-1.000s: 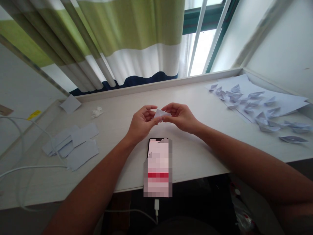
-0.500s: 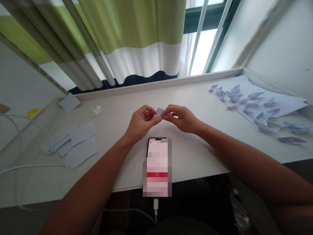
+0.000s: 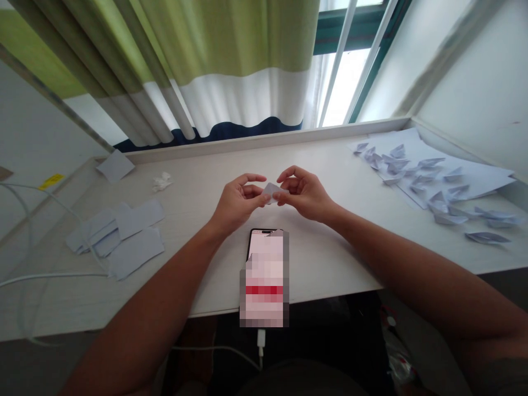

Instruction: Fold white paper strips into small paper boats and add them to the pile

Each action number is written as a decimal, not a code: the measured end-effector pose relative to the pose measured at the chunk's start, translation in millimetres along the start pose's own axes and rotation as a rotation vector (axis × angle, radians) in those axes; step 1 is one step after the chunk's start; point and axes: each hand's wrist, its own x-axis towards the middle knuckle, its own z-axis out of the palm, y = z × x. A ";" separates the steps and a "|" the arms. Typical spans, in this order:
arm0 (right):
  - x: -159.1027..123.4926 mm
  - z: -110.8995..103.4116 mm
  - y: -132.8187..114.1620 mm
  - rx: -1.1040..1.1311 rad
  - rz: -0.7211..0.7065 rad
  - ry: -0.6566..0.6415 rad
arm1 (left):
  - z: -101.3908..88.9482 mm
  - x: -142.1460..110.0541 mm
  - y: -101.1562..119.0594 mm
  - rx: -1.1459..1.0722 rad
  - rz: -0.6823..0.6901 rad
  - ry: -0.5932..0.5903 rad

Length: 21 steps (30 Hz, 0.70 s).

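Observation:
A small folded piece of white paper is held between my hands above the middle of the desk. My left hand pinches its left side with the thumb in front; the index finger is stretched out above it. My right hand grips the right side between thumb and bent fingers, its index finger raised off the paper. Part of the paper is hidden by both thumbs. Just below the hands lies a phone, its screen mostly blurred out, with a white charging plug at its lower end.
Several folded paper boats lie at the right, some on white sheets. Cut paper pieces are spread at the left, near a crumpled paper and a white cable. A raised ledge runs along the back below the curtain.
My right fingers came down over the paper half a second ago and have lifted again. The paper stays between both hands. The view has shifted slightly.

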 end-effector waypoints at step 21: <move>-2.6 -7.1 1.1 -0.212 -0.036 -0.036 | -1.5 -1.2 -7.1 0.164 0.134 0.007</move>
